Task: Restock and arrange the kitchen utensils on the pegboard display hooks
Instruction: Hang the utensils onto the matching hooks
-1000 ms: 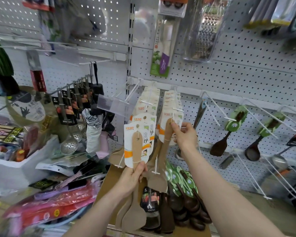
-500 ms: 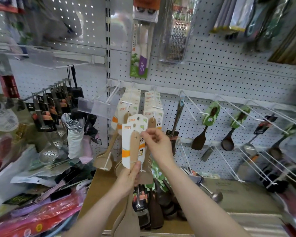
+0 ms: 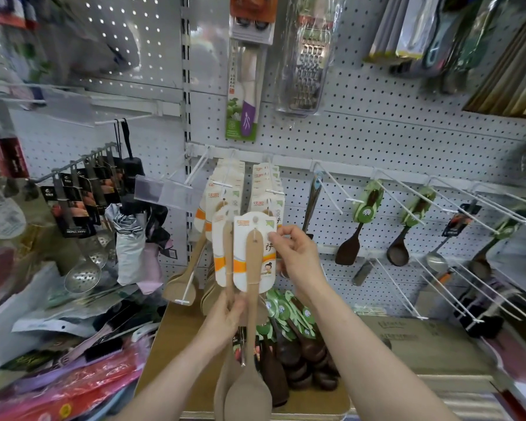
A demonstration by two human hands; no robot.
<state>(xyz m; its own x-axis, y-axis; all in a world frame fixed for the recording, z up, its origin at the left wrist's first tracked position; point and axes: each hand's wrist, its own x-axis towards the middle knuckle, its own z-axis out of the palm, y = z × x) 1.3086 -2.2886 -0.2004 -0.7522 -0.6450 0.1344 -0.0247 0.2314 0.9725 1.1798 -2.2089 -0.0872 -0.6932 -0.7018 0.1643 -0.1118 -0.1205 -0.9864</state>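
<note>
left grip (image 3: 229, 311) holds the handles of two carded wooden spatulas (image 3: 253, 253), frame centre. right grip (image 3: 299, 258) pinches the front card's edge, 3 o'clock side. hung stock (image 3: 263, 189) on pegboard (image 3: 377, 138) just behind, 12 o'clock.

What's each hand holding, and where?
Left hand grips the handles of two carded wooden spatulas; right hand pinches the upper right edge of the front white, orange-banded card.

Bright, even light is washing the pegboard (image 3: 377, 132); glare is streaking the clear grater package (image 3: 304, 56). Wide-angle distortion is bending the edges, and the left-edge goods (image 3: 58, 390) are showing blurred.
</note>
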